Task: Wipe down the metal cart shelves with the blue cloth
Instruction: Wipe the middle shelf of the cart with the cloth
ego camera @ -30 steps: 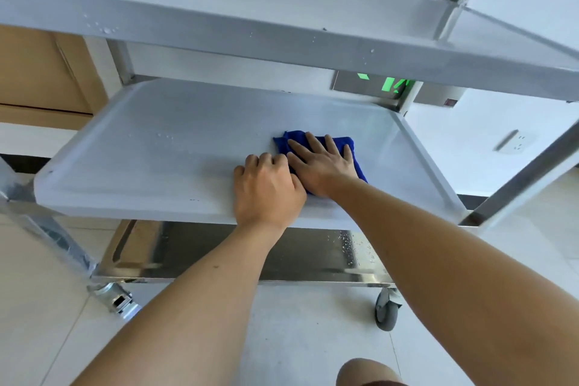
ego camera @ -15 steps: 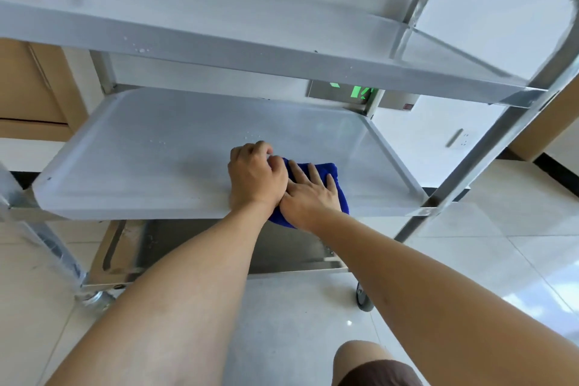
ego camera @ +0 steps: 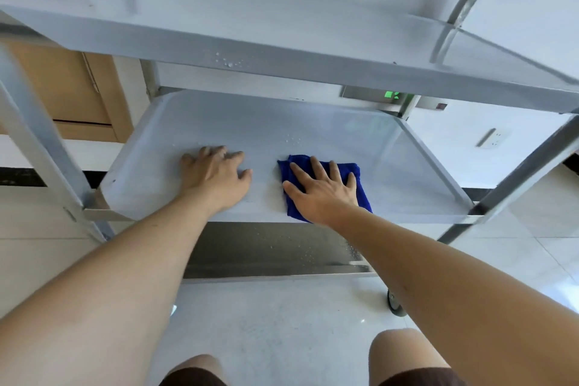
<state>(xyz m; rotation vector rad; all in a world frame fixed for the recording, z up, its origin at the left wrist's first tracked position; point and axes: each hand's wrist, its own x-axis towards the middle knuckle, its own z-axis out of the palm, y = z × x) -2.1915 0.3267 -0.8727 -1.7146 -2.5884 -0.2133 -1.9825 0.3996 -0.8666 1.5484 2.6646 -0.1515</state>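
The metal cart has three shelves: a top shelf (ego camera: pixel 282 25), a middle shelf (ego camera: pixel 313 128) and a bottom shelf (ego camera: pixel 275 247). A folded blue cloth (ego camera: pixel 362 189) lies near the front edge of the middle shelf. My right hand (ego camera: pixel 322 188) presses flat on the cloth with fingers spread. My left hand (ego camera: pixel 216 175) rests on the bare shelf to the left of the cloth, fingers loosely extended, holding nothing.
Water droplets sit on the top shelf's front lip (ego camera: pixel 227 61), the middle shelf (ego camera: pixel 293 139) and the bottom shelf. A curved handle (ego camera: pixel 470 0) rises at the right. A caster wheel (ego camera: pixel 395 304) stands on the tiled floor. A wooden door (ego camera: pixel 69 84) is at the left.
My left hand has moved off the cloth to the left and opened flat on the shelf. My right hand stays on the cloth near the front edge. The view pulled back.
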